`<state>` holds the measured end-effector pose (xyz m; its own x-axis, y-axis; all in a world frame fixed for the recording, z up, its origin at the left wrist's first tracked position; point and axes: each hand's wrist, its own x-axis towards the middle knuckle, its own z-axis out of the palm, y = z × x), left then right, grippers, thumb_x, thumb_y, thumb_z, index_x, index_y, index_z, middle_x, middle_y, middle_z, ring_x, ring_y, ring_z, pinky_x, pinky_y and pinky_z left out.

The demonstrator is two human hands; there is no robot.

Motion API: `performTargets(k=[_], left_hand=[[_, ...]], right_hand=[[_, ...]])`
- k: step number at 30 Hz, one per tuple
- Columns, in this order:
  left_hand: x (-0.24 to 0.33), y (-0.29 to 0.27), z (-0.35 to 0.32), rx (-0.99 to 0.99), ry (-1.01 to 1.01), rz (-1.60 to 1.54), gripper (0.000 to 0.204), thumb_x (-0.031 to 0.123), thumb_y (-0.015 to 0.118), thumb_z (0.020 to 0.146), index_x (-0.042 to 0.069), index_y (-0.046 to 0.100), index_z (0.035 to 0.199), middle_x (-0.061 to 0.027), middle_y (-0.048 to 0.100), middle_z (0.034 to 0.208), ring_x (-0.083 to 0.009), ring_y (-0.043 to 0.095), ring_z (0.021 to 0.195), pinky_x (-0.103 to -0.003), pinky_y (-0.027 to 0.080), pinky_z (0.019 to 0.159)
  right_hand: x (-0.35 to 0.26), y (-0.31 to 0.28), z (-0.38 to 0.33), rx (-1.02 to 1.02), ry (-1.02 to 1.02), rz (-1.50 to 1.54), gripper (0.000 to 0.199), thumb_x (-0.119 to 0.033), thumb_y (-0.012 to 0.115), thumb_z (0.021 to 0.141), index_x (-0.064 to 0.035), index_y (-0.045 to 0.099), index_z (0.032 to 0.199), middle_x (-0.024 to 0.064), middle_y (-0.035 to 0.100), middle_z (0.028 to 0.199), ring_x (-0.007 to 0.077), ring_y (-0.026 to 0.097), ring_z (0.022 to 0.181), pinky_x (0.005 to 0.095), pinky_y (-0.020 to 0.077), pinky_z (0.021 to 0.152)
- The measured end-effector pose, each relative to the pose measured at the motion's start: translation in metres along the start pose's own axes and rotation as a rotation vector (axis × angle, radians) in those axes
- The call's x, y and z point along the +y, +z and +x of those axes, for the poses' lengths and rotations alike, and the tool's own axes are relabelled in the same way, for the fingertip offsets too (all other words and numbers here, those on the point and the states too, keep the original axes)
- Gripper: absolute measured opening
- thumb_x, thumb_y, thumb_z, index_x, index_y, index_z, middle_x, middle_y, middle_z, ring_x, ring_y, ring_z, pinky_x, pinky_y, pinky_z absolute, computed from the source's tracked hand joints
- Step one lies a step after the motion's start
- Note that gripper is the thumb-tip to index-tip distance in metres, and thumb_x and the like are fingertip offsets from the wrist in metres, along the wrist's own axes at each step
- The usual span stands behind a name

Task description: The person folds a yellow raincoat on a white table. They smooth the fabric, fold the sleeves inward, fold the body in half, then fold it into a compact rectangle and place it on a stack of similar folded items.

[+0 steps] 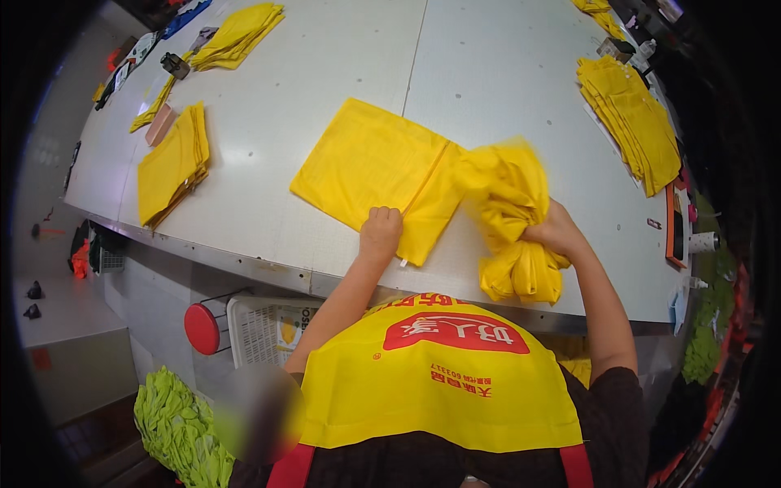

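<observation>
A flat, folded yellow cloth lies on the pale table in front of me, with a seam line across its right part and a small white tag at its near corner. My left hand is closed at the near edge of this cloth, knuckles up. To the right, my right hand grips a bunched yellow cloth around its middle. Loose folds bulge above and below the fist, and the upper folds are blurred. The bunched cloth touches or overlaps the flat one's right edge; I cannot tell which.
Stacks of folded yellow cloth lie at the left, far left and right of the table. Below its near edge are a red stool and a white basket. Bright green bags sit at lower left.
</observation>
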<state>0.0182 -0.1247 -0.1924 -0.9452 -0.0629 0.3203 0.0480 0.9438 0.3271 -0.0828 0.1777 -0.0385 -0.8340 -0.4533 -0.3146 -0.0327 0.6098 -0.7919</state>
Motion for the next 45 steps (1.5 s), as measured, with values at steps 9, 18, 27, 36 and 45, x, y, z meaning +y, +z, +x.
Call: performTargets(k=[9,18,27,36,45], left_hand=[[-0.023,-0.022,0.005,0.186,-0.509,-0.889,0.014,0.016,0.045,0.093,0.003,0.050,0.090,-0.0026,0.051,0.073,-0.0101,0.049,0.062,-0.025,0.042,0.055],[-0.012,-0.038,-0.004,0.374,-0.410,-0.877,0.014,0.014,0.047,0.091,0.001,0.049,0.090,-0.0086,0.054,0.078,-0.0196,0.051,0.068,-0.029,0.043,0.065],[0.002,-0.080,0.006,0.137,-0.123,-0.548,0.009,0.010,0.050,0.089,0.001,0.050,0.091,-0.0161,0.056,0.078,-0.0317,0.057,0.070,-0.035,0.045,0.060],[0.046,-0.105,0.045,0.143,0.355,-0.188,0.010,0.004,0.056,0.080,0.005,0.052,0.088,-0.0102,0.056,0.075,-0.0293,0.056,0.067,-0.035,0.046,0.058],[0.032,-0.097,-0.010,0.240,0.159,-0.384,0.048,0.014,0.063,0.074,0.002,0.044,0.117,-0.0171,0.055,0.102,-0.0352,0.053,0.092,-0.039,0.045,0.077]], right_hand=[[-0.048,0.066,0.054,-0.456,-0.617,-0.824,0.057,-0.013,0.066,0.064,0.0030,0.042,0.113,0.0195,0.060,0.080,0.0382,0.058,0.079,0.0442,0.0463,0.068],[-0.075,0.073,0.073,-0.648,-0.569,-0.893,0.046,-0.013,0.063,0.066,-0.0022,0.046,0.107,0.0196,0.061,0.082,0.0373,0.059,0.080,0.0431,0.0472,0.070],[-0.069,0.054,0.071,-0.429,-0.238,-0.593,0.036,-0.018,0.064,0.064,0.0008,0.055,0.094,0.0192,0.063,0.088,0.0355,0.060,0.084,0.0400,0.0477,0.071],[-0.051,0.082,0.077,-0.241,-0.136,-0.469,0.035,-0.020,0.066,0.062,0.0019,0.060,0.089,0.0208,0.063,0.087,0.0344,0.060,0.084,0.0391,0.0483,0.072],[-0.047,0.069,0.070,-0.303,-0.049,0.419,0.052,-0.008,0.069,0.065,-0.0007,0.052,0.114,0.0088,0.061,0.104,0.0209,0.059,0.091,0.0303,0.0455,0.082]])
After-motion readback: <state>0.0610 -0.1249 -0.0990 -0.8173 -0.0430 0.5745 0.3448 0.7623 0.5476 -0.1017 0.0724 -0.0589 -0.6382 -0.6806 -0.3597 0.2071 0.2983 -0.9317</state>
